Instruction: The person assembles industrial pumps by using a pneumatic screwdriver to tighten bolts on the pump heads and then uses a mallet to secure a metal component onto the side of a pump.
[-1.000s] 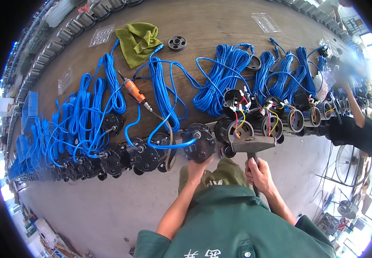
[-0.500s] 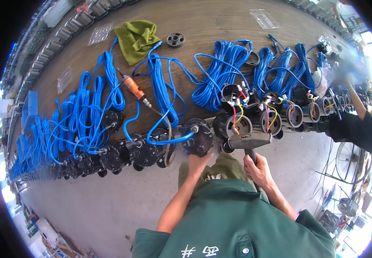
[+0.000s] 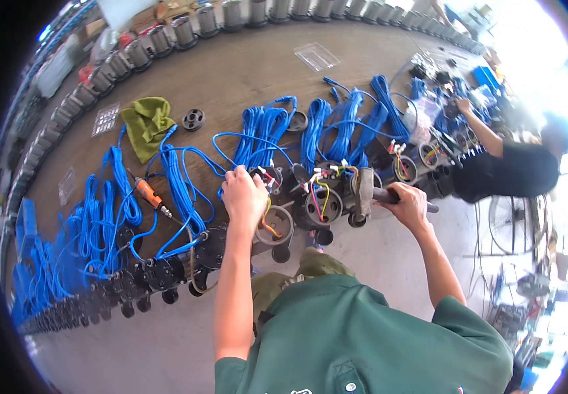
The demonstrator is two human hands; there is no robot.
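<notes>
My right hand grips a hammer by its dark handle, the steel head pointing left above the row of housings. My left hand reaches over the bench edge, its fingers curled on a black round cover that they partly hide. Just below that cover is an open round metal housing with coloured wires and white connectors coming out. A second open housing with red, blue and yellow wires sits between my left hand and the hammer head.
Coiled blue cables lie along the bench. An orange power tool, a green cloth and a black round part lie to the left. Closed black units line the left edge. A co-worker reaches in at the right.
My view has swung to the right. The left hand has left the closed black unit and moved up to the cover farther right. The hammer has turned from upright to nearly level.
</notes>
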